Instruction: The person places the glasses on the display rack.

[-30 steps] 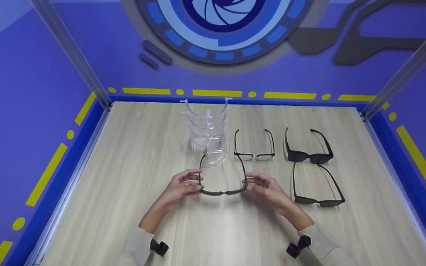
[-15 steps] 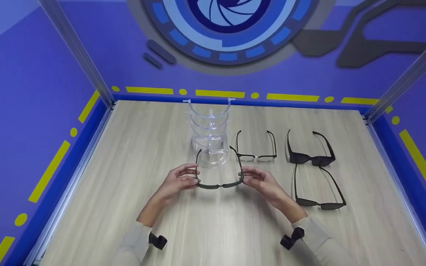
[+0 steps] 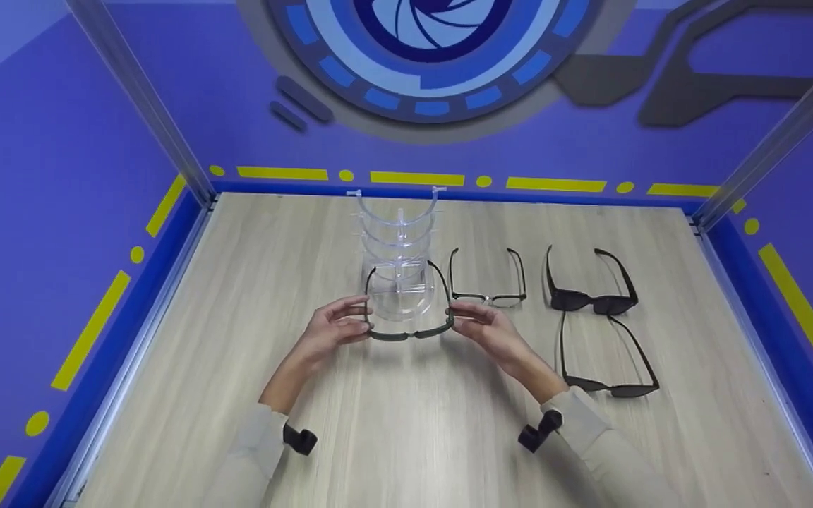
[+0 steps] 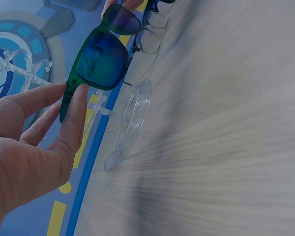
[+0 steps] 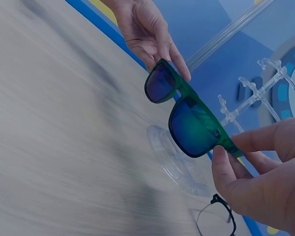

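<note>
Green-framed sunglasses [image 3: 406, 336] with blue-green mirrored lenses [image 5: 194, 127] are held up off the table, temples open and pointing away from me. My left hand [image 3: 327, 330] pinches the left temple near its hinge between thumb and fingers. On the other side my right hand [image 3: 490, 331] pinches the right temple in the same way. Right behind the sunglasses stands a clear plastic glasses stand [image 3: 399, 243] with several curved tiers on a round base [image 4: 132, 123]. In the head view the temple tips overlap its lower part; whether they touch it I cannot tell.
Clear-lens glasses [image 3: 488, 299] lie right of the stand. Farther right are black sunglasses [image 3: 593, 302], with another dark pair [image 3: 611, 388] nearer to me, almost touching them. Blue panels with yellow marks [image 3: 417, 178] wall in the wooden table [image 3: 406, 437] at the back and sides.
Both hands have carried the green sunglasses away from me and slightly left, so the temples now overlap the lower stand. The other glasses and the stand have stayed in place.
</note>
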Demonstrator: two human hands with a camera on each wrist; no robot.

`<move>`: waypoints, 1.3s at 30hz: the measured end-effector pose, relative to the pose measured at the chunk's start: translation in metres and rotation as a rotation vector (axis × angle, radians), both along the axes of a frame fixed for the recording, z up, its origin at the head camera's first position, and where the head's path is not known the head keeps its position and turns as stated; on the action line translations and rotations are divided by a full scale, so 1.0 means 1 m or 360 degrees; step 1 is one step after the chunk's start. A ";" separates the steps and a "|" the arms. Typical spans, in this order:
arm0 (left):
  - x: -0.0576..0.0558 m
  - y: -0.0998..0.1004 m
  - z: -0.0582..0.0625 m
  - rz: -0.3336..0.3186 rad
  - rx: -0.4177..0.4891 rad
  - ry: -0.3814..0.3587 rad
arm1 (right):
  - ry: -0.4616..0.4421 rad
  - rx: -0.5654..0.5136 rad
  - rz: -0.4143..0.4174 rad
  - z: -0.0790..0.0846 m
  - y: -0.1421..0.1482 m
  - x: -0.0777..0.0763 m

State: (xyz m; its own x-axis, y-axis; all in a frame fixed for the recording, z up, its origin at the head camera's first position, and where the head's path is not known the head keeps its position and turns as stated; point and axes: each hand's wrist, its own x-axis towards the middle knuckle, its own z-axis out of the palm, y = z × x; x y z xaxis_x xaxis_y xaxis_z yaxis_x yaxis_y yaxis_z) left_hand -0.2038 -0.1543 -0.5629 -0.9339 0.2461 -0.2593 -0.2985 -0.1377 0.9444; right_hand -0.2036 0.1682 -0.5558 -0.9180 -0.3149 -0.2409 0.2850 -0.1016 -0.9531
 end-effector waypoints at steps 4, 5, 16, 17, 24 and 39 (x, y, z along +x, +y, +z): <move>-0.007 -0.002 0.000 0.0021 0.0018 0.0005 | 0.0008 -0.0017 -0.0074 -0.001 -0.006 -0.006; -0.008 -0.002 0.000 0.0037 0.0027 -0.0003 | 0.0002 -0.0026 -0.0101 0.000 -0.008 -0.007; -0.029 -0.004 0.000 0.0188 0.0094 -0.0065 | -0.0012 -0.0037 -0.0245 0.003 -0.024 -0.029; -0.031 -0.004 0.000 0.0190 0.0095 -0.0064 | -0.0009 -0.0030 -0.0245 0.004 -0.024 -0.031; -0.050 -0.003 0.000 0.0209 0.0109 -0.0077 | -0.0020 0.0071 -0.0239 0.008 -0.028 -0.047; -0.075 -0.005 -0.005 0.0278 0.0095 -0.0075 | 0.0034 0.0304 -0.0279 0.008 -0.041 -0.075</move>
State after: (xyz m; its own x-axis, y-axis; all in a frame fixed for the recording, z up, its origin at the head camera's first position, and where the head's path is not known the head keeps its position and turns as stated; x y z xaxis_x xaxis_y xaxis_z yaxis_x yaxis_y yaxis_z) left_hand -0.2789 -0.1592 -0.5678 -0.9510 0.0973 -0.2936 -0.3088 -0.2468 0.9185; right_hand -0.2787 0.1268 -0.5478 -0.9601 -0.1010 -0.2607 0.2585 0.0345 -0.9654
